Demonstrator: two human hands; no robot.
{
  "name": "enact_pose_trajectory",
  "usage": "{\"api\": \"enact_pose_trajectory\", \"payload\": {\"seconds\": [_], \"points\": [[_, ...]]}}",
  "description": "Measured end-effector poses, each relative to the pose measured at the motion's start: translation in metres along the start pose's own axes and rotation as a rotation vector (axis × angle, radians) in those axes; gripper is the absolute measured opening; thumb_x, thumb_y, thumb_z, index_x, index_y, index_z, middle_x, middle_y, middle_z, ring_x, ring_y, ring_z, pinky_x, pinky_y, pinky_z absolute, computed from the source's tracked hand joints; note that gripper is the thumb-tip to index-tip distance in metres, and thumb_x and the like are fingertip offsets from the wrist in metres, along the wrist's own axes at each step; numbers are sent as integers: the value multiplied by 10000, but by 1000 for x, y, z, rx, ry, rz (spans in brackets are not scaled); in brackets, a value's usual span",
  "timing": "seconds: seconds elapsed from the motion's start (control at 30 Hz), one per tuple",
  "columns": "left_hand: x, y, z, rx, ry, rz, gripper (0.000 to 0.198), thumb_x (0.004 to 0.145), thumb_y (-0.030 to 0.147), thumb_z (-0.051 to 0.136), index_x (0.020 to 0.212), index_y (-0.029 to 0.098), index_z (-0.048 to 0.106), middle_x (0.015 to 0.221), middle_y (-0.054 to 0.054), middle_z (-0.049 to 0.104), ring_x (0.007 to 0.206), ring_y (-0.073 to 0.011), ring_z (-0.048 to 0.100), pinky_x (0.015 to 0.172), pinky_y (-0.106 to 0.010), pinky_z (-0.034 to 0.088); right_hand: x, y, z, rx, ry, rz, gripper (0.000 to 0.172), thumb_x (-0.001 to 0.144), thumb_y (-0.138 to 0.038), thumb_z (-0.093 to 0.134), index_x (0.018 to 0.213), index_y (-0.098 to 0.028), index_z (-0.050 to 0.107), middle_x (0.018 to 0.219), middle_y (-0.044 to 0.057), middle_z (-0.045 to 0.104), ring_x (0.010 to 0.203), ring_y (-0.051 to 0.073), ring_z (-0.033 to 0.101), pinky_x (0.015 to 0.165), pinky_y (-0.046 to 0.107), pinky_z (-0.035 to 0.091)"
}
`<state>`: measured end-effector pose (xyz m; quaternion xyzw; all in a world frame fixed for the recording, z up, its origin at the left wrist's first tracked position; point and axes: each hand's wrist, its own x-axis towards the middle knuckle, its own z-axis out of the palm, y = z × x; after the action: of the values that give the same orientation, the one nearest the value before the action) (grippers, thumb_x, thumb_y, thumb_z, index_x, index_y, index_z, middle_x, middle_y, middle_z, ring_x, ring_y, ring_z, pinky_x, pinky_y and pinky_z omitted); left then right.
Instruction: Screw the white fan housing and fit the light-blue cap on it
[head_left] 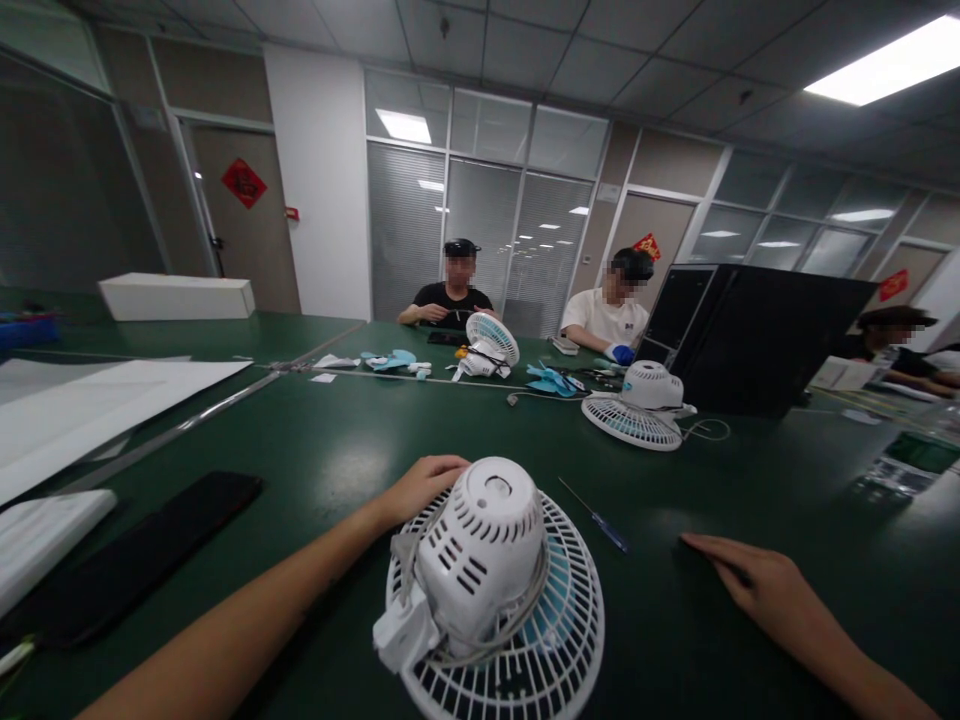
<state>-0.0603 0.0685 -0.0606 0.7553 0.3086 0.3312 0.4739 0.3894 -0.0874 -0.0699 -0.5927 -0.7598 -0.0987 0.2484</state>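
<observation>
A white electric fan [480, 550] lies grille-down on the table before me, its motor housing up. Its cord is wound around the housing, and the white plug [405, 628] hangs at the left side. Pale blue blades show through the grille. My left hand [424, 487] curves over the fan's far left rim, closed on it, with the fingertips hidden behind the housing. To the right, my right hand [757, 580] lies on the table, fingers stretched out and holding nothing. Between that hand and the fan is a screwdriver [600, 522] with a blue handle.
A second fan [641, 410] lies beyond the screwdriver, beside a black computer case [757, 335]. Across the table, two people sit near another fan [487, 345] and loose blue blades [551, 380]. A black phone-like slab [142, 550] lies left; a bottle [911, 455] is right.
</observation>
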Motion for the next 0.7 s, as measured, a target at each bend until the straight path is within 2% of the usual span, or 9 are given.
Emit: {"api": "enact_pose_trajectory", "payload": {"seconds": [0.1, 0.2, 0.3, 0.4, 0.53, 0.63, 0.7], "points": [[0, 0, 0, -2, 4, -4, 354, 862, 374, 555, 1063, 147, 737, 1102, -88, 748, 1078, -279, 641, 963, -361, 467, 6, -8, 2, 15, 88, -33, 327, 806, -284, 522, 1007, -244, 776, 1022, 72, 764, 895, 304, 743, 834, 481, 627], [0, 0, 0, 0, 9, -5, 354, 848, 383, 571, 1050, 147, 740, 1101, -88, 747, 1074, -280, 641, 959, -359, 470, 26, -36, -4, 143, 200, 24, 279, 818, -359, 593, 985, -225, 772, 1031, 103, 756, 906, 311, 739, 760, 459, 648], [1, 0, 0, 1, 20, -3, 337, 837, 400, 588, 1002, 155, 750, 1067, -80, 754, 1064, -280, 642, 955, -358, 469, 54, -82, -19, 501, 239, 168, 323, 788, -425, 710, 1025, -208, 741, 1091, 123, 711, 825, 269, 750, 608, 332, 656], [2, 8, -2, -6, 56, 3, 330, 831, 417, 610, 978, 156, 747, 1054, -85, 754, 1060, -281, 641, 962, -364, 461, 84, -134, -38, 878, 253, 187, 444, 710, -402, 817, 1098, -219, 699, 1073, 102, 702, 801, 248, 752, 616, 306, 656], [1, 35, -6, -35, 143, 45, 401, 878, 443, 536, 1082, 142, 703, 1150, -110, 719, 1101, -276, 618, 996, -380, 435, 115, -193, -47, 1108, 218, 7, 439, 711, -294, 841, 1121, -260, 689, 913, 14, 685, 752, 178, 750, 703, 283, 659], [-2, 66, -4, -45, 168, 92, 438, 910, 456, 465, 1143, 151, 675, 1195, -99, 697, 1128, -270, 594, 1000, -378, 421, 132, -223, -35, 1224, 163, -113, 352, 732, -233, 821, 1067, -249, 711, 842, -15, 657, 777, 162, 750, 744, 271, 653], [-6, 84, 2, -81, 117, 158, 448, 888, 467, 483, 1130, 144, 676, 1170, -104, 701, 1116, -282, 594, 973, -377, 431, 139, -235, -25, 1254, 91, -165, 275, 746, -218, 803, 1012, -227, 733, 842, -11, 642, 801, 163, 748, 775, 284, 648]]}}
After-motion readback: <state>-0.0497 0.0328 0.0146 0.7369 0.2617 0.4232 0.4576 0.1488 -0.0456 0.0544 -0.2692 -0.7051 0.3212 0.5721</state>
